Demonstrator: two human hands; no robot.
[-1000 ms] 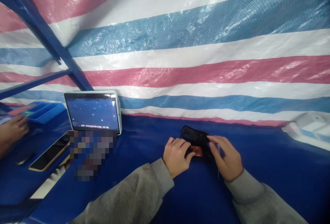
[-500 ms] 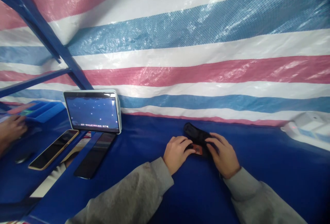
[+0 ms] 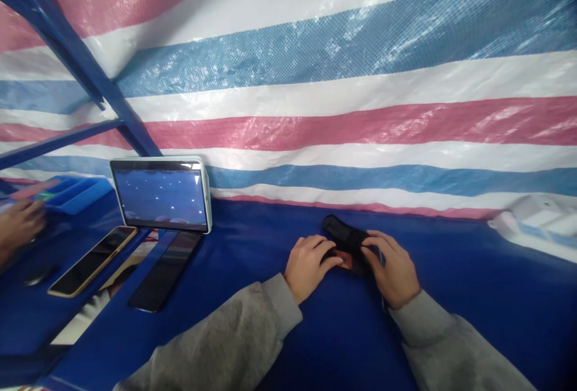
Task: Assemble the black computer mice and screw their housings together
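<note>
A small black pouch lies on the blue table, its flap-like end pointing up and to the left. An orange-brown flat piece shows at the near side of it, half covered. My left hand is closed at the left end of the pouch and that piece, its thumb lying along the orange-brown surface. On the right side my right hand grips the pouch between thumb and curled fingers. A thin strip or cord hangs near my right palm. The exact kind of the orange-brown piece cannot be made out.
A tablet leans upright at the back left. Before it lie a black phone and a gold-edged phone. Farther left, another person's hand is beside a blue tray. A white object stands far right.
My right hand's fingers have closed in lower over the pouch, and the orange-brown piece shows less. The pouch's flap end has shifted slightly right. My left hand stays nearly in place.
</note>
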